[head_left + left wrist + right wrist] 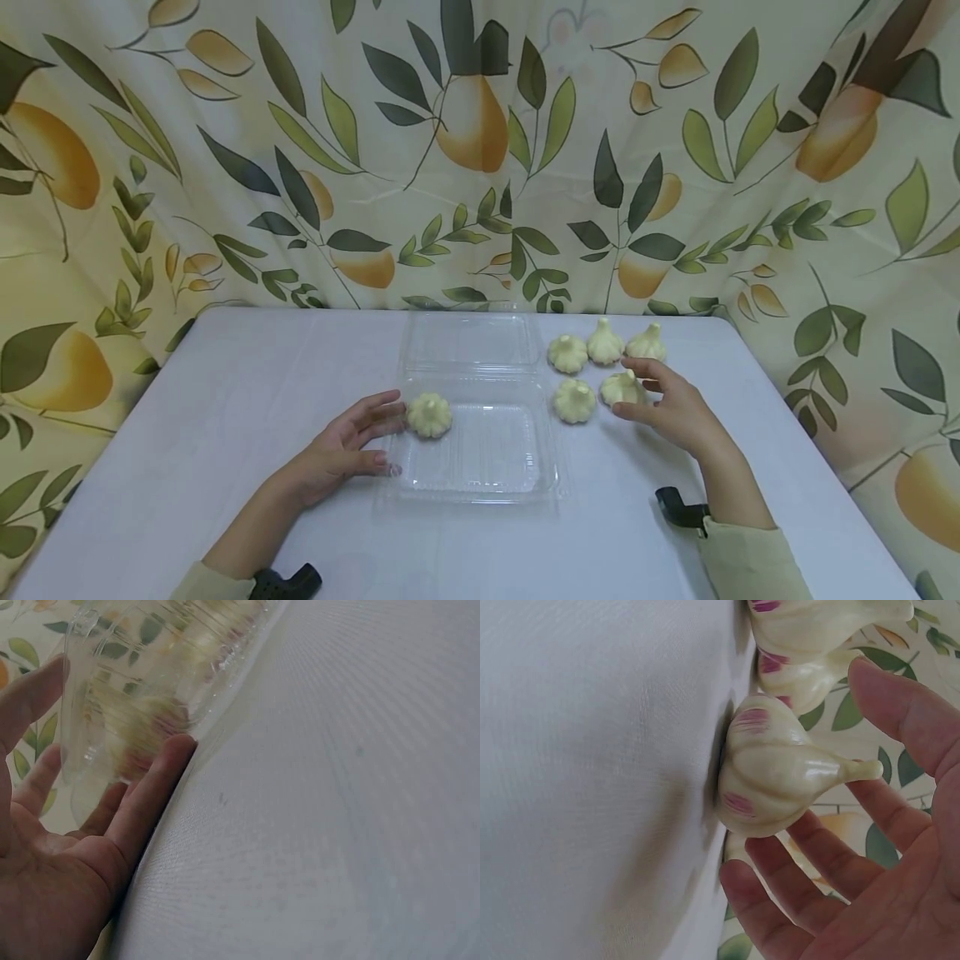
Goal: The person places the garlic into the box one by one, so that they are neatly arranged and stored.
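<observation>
A clear plastic clamshell box point(480, 454) lies opened out on the table, its lid point(468, 340) flat toward the back. One garlic bulb point(429, 415) with a pale, ribbed body sits at the left of its base. My left hand point(337, 454) is at the box's left side, fingers spread along the wall point(75, 712). To the right of the box, my right hand point(678, 410) reaches around another garlic bulb point(769, 765), which has purple streaks and stands on the table. The thumb point(900, 712) is apart from that bulb; the fingers point(795, 889) extend past its far side.
Beside the right hand's bulb stands a garlic bulb point(574, 401). Behind them are three more: a left bulb point(567, 354), a middle bulb point(604, 342) and a right bulb point(647, 342). A fruit-patterned curtain point(480, 208) hangs behind the white table point(300, 358).
</observation>
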`<state>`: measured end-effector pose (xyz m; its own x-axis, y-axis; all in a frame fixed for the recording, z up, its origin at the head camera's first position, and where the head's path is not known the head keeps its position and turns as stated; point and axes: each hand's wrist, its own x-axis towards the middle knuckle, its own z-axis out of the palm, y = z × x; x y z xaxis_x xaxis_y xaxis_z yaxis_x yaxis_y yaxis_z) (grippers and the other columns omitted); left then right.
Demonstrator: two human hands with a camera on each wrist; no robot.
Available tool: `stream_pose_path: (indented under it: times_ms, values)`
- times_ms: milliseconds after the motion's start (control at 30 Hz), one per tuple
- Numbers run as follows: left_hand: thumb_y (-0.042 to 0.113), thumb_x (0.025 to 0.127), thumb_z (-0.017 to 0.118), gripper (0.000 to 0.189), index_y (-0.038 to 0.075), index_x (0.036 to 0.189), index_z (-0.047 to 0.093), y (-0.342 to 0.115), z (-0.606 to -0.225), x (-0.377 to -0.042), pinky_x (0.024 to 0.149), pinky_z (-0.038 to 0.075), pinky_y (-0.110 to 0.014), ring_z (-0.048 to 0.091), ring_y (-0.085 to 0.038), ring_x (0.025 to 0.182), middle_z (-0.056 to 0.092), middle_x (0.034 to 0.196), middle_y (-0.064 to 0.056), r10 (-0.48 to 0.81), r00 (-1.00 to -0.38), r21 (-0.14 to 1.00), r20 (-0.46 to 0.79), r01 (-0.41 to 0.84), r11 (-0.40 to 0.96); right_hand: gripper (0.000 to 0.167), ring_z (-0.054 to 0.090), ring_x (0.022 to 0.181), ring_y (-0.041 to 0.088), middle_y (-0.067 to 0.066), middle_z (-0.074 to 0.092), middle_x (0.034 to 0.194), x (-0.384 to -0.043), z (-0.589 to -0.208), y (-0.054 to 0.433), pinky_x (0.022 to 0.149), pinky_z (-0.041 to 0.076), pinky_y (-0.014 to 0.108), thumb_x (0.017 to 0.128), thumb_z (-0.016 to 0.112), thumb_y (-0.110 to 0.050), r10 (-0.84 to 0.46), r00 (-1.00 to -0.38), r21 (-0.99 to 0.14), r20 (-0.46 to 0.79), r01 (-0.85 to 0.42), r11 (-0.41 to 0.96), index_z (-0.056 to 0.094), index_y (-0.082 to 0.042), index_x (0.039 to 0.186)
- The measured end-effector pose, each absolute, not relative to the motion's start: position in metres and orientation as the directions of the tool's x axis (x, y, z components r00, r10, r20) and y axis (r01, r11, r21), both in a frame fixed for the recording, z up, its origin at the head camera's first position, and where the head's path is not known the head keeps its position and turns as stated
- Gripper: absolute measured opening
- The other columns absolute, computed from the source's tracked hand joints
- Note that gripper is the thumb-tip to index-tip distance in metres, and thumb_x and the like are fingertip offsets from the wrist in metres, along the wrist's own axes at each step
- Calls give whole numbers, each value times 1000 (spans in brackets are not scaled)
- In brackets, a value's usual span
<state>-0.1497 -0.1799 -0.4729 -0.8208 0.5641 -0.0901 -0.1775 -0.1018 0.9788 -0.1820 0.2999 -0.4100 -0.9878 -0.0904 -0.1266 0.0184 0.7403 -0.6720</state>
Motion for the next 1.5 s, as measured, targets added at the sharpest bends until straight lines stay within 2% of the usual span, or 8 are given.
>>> stream_pose_path:
  times_ms: [167, 367, 600, 1033, 1233, 1500]
  values:
    - [-6, 89, 65, 83, 11, 158, 21, -179, -475, -149, 96, 54, -40, 34, -27, 146, 22, 162, -16, 580, -811, 978, -81, -178, -112, 83, 37, 138, 48, 18, 39, 155, -180, -412, 302, 101, 40, 67, 84, 79, -39, -91, -986, -673, -143, 29, 739, 39, -12, 151]
    - [-4, 88, 68, 84, 8, 157, 23, -179, -473, -149, 98, 53, -37, 30, -35, 147, 22, 163, -15, 566, -822, 983, -68, -152, -103, 86, 36, 138, 48, 17, 39, 155, -183, -415, 302, 101, 38, 68, 82, 79, -45, -90, -984, -660, -151, 32, 751, 38, -13, 152]
    - [-6, 87, 66, 83, 8, 157, 23, -181, -472, -150, 96, 54, -39, 28, -37, 147, 20, 163, -15, 558, -827, 983, -62, -149, -111, 84, 36, 138, 49, 17, 39, 155, -186, -415, 300, 102, 37, 69, 84, 78, -43, -102, -985, -659, -139, 15, 752, 38, -13, 152]
    - [-7, 88, 65, 83, 9, 157, 23, -181, -475, -151, 93, 56, -39, 30, -37, 146, 24, 161, -16, 554, -830, 983, -67, -150, -106, 78, 37, 137, 50, 19, 38, 155, -184, -415, 298, 102, 36, 70, 88, 76, -38, -101, -986, -670, -132, 14, 742, 39, -11, 151]
    - [-8, 87, 65, 83, 9, 157, 23, -181, -475, -150, 92, 57, -38, 33, -34, 145, 23, 161, -17, 553, -830, 982, -64, -150, -112, 76, 42, 134, 49, 21, 44, 150, -184, -417, 299, 102, 40, 67, 88, 76, -36, -100, -988, -676, -118, 6, 737, 40, -13, 151]
    - [-7, 88, 65, 83, 9, 157, 23, -181, -475, -151, 92, 57, -38, 34, -31, 145, 23, 162, -17, 557, -828, 981, -65, -157, -118, 68, 45, 132, 49, 19, 49, 147, -184, -417, 299, 102, 40, 65, 87, 77, -33, -107, -988, -673, -107, -7, 740, 48, -10, 144]
